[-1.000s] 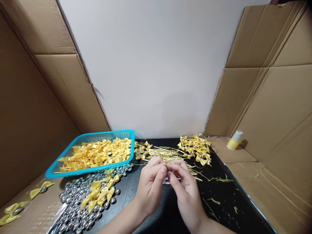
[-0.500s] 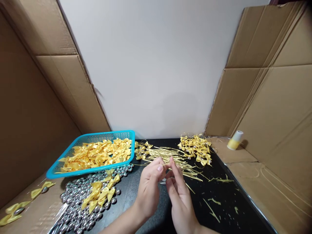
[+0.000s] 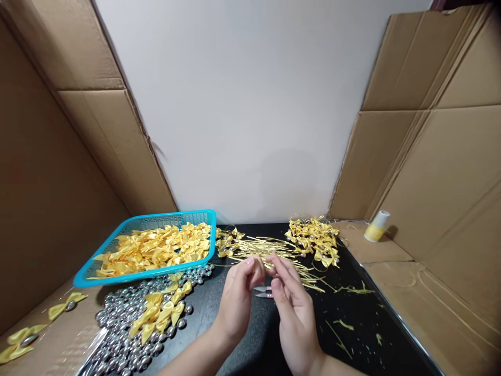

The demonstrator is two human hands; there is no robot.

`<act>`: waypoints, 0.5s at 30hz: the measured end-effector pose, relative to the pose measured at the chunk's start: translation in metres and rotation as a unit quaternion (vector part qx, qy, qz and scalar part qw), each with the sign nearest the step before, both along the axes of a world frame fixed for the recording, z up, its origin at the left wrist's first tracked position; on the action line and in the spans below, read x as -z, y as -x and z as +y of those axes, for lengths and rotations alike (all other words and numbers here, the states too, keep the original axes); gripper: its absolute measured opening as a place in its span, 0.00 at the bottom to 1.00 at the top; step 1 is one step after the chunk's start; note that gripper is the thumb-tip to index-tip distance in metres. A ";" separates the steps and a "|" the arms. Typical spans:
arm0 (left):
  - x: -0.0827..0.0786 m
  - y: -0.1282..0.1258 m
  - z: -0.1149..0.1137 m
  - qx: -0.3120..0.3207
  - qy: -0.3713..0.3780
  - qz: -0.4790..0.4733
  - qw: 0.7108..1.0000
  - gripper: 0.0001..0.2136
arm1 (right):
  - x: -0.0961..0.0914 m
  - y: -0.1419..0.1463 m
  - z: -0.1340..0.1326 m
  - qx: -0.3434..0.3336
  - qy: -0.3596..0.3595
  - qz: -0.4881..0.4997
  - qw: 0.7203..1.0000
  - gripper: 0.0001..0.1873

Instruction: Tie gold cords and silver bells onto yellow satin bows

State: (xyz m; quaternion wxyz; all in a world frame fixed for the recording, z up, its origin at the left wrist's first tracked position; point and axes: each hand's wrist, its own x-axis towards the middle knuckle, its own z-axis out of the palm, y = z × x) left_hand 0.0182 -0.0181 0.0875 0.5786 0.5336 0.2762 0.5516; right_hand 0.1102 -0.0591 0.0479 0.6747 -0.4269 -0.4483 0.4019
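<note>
Pinching together above the black table (image 3: 364, 324), the left hand (image 3: 238, 300) and right hand (image 3: 291, 308) meet fingertip to fingertip, both wrists cut off by the lower edge of the view. The left hand is curled nearly closed, thumb against forefinger. The right hand's fingers lie straighter, with their tips against the left's, and I cannot tell whether it grips anything. Whatever sits between the tips is too small and too hidden to identify. Just beyond the fingers a loose sheaf of gold strands (image 3: 270, 245) lies on the table, partly covered by the hands. Small snips (image 3: 261, 292) show below and between the hands, only their pale blades clear. To the left a blue basket (image 3: 148, 272) holds yellow bows (image 3: 156, 248), with silver beads (image 3: 121, 313) heaped in front of it. A tangled heap of bows (image 3: 313, 237) lies further back on the right, its details hard to read, and a spool (image 3: 377, 225) stands on cardboard (image 3: 450, 172).
</note>
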 end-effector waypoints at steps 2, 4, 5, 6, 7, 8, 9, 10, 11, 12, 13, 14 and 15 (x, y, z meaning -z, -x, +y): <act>0.000 -0.002 0.000 0.008 0.042 -0.040 0.998 0.21 | 0.002 -0.002 0.003 0.019 -0.050 -0.052 0.997 0.16; -0.002 -0.003 -0.001 0.025 0.078 -0.073 0.994 0.21 | 0.002 -0.006 0.007 0.046 -0.115 -0.100 0.987 0.17; -0.003 -0.003 -0.002 0.034 0.096 -0.088 0.991 0.21 | 0.000 -0.009 0.010 0.059 -0.142 -0.117 0.981 0.17; -0.004 -0.003 -0.003 0.043 0.112 -0.101 0.988 0.21 | -0.002 -0.011 0.012 0.068 -0.163 -0.130 0.976 0.18; -0.005 -0.003 -0.004 0.052 0.127 -0.112 0.984 0.21 | -0.005 -0.013 0.014 0.073 -0.180 -0.139 0.971 0.19; -0.006 -0.003 -0.005 0.060 0.141 -0.120 0.981 0.21 | -0.007 -0.016 0.016 0.076 -0.190 -0.146 0.968 0.19; -0.007 -0.003 -0.006 0.069 0.154 -0.126 0.978 0.21 | -0.010 -0.018 0.016 0.079 -0.197 -0.154 0.965 0.19; -0.008 -0.003 -0.007 0.077 0.165 -0.128 0.975 0.21 | -0.013 -0.020 0.017 0.082 -0.200 -0.161 0.963 0.19; -0.009 -0.003 -0.008 0.086 0.174 -0.128 0.973 0.21 | -0.016 -0.021 0.017 0.088 -0.200 -0.167 0.961 0.18; -0.009 -0.003 -0.008 0.094 0.182 -0.127 0.971 0.20 | -0.018 -0.022 0.017 0.095 -0.197 -0.173 0.960 0.17; -0.009 -0.002 -0.008 0.100 0.189 -0.124 0.969 0.20 | -0.020 -0.023 0.016 0.101 -0.191 -0.177 0.960 0.16; -0.009 -0.002 -0.008 0.106 0.194 -0.122 0.968 0.20 | -0.022 -0.024 0.016 0.105 -0.186 -0.180 0.960 0.16; -0.008 -0.001 -0.008 0.111 0.200 -0.120 0.966 0.19 | -0.023 -0.024 0.016 0.106 -0.183 -0.183 0.960 0.15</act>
